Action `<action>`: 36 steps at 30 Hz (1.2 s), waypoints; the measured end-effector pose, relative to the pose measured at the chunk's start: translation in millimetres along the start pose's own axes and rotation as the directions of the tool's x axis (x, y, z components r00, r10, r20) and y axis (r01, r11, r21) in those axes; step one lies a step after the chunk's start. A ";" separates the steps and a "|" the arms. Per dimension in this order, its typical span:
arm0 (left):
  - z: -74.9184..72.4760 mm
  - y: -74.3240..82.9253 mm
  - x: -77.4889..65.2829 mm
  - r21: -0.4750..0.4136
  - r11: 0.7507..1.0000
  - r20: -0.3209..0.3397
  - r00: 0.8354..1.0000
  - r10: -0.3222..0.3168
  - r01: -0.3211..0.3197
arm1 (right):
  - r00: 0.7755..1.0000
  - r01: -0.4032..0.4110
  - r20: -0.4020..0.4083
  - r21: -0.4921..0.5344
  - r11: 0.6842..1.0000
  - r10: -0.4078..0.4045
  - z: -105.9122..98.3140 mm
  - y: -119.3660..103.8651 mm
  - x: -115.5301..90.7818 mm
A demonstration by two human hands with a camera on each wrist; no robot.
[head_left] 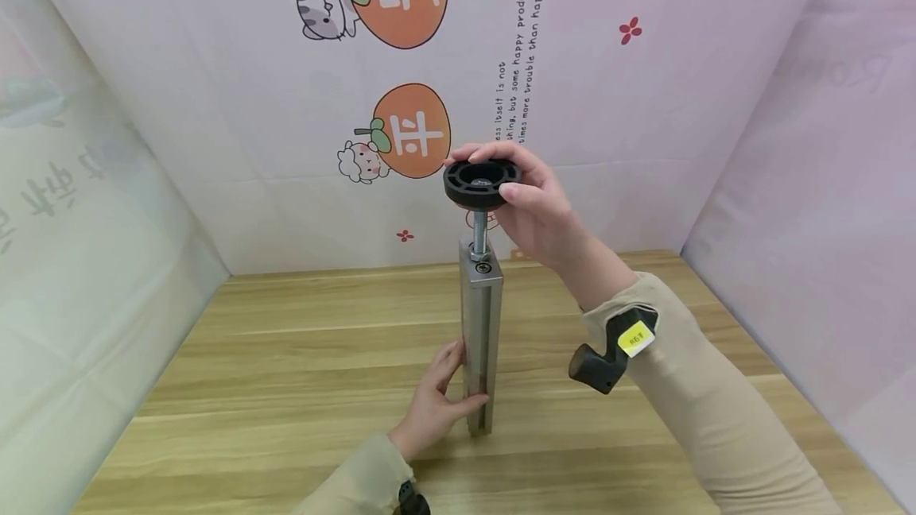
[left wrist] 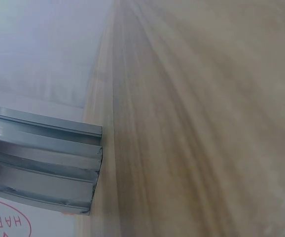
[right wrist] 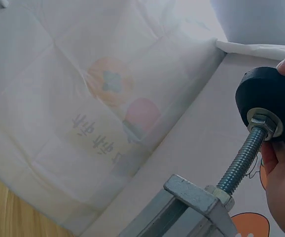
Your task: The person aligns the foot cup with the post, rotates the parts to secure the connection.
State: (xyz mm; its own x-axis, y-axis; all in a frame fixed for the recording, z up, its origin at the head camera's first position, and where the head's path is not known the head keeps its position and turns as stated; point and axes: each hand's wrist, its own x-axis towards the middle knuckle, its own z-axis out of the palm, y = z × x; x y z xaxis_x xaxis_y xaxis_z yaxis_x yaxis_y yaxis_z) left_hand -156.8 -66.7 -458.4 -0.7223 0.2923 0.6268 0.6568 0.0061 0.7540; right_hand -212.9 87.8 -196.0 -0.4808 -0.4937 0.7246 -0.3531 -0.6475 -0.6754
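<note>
A silver aluminium profile (head_left: 481, 332) stands upright on the wooden table, its lower end also showing in the left wrist view as a grooved metal bar (left wrist: 44, 158). From its capped top rises a threaded bolt (head_left: 480, 230) with a nut at its base. Crowning the bolt is a round black levelling foot (head_left: 481, 195), seen from the side in the right wrist view (right wrist: 268, 96). My right hand (head_left: 538, 205) grips the foot's rim between thumb and fingers. Low on the profile, my left hand (head_left: 436, 400) holds it, thumb in front and fingers at its left side.
The wood-grain table (head_left: 300, 356) lies beneath the profile. A printed white cloth (head_left: 572, 86) hangs behind, and more cloth walls the left and right sides. A black wrist mount (head_left: 608, 352) with a yellow label sits on the right sleeve.
</note>
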 end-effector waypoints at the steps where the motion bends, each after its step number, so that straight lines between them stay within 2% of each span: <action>1: 0.0 0.1 -0.1 0.001 1.000 -0.001 1.000 -0.005 0.005 | 1.000 -0.003 -0.010 -0.023 1.000 0.003 0.0 -1.3 -0.6; 6: -0.2 0.0 -0.9 -0.003 1.000 -0.002 1.000 -0.022 0.022 | 0.995 -0.042 -0.098 -0.215 0.976 0.021 1.8 -7.0 -3.6; 11: -0.6 -1.9 -2.8 0.008 1.000 0.002 1.000 -0.011 0.011 | 0.985 -0.077 -0.171 -0.415 0.907 0.005 8.1 -12.3 -6.1; 16: -0.5 -3.1 -3.1 0.008 1.000 0.004 1.000 -0.003 0.003 | 0.987 -0.027 -0.140 -0.603 0.797 -0.072 16.4 -15.5 -7.8; 19: -0.4 -2.5 -2.3 0.007 1.000 0.004 1.000 0.005 -0.005 | 0.986 0.005 -0.116 -0.702 0.712 -0.121 20.2 -16.2 -8.2; 23: -0.5 -1.5 -2.3 0.009 1.000 0.006 1.000 0.010 -0.010 | 0.981 0.019 -0.099 -0.804 0.595 -0.165 23.6 -17.0 -8.5; 27: -0.5 -0.4 -1.7 0.005 1.000 0.007 1.000 -0.010 0.010 | 0.972 0.027 -0.093 -0.866 0.499 -0.215 26.7 -17.2 -8.0; 32: -0.8 1.5 -0.3 -0.002 1.000 0.007 1.000 -0.029 0.029 | 0.955 0.043 -0.084 -0.912 0.409 -0.286 30.6 -15.4 -7.1; 36: -0.9 1.6 0.2 0.000 1.000 0.007 1.000 -0.018 0.018 | 0.942 0.056 -0.069 -0.932 0.357 -0.328 32.8 -14.0 -5.6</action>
State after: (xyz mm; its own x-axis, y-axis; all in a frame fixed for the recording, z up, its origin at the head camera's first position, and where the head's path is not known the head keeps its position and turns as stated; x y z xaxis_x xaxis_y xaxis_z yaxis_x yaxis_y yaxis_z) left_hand -156.0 -67.5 -456.9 -0.7323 0.2987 0.6120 0.6439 0.0112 0.7650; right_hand -178.9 80.7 -186.1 -0.3928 -0.2130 0.8946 -0.9012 0.2827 -0.3284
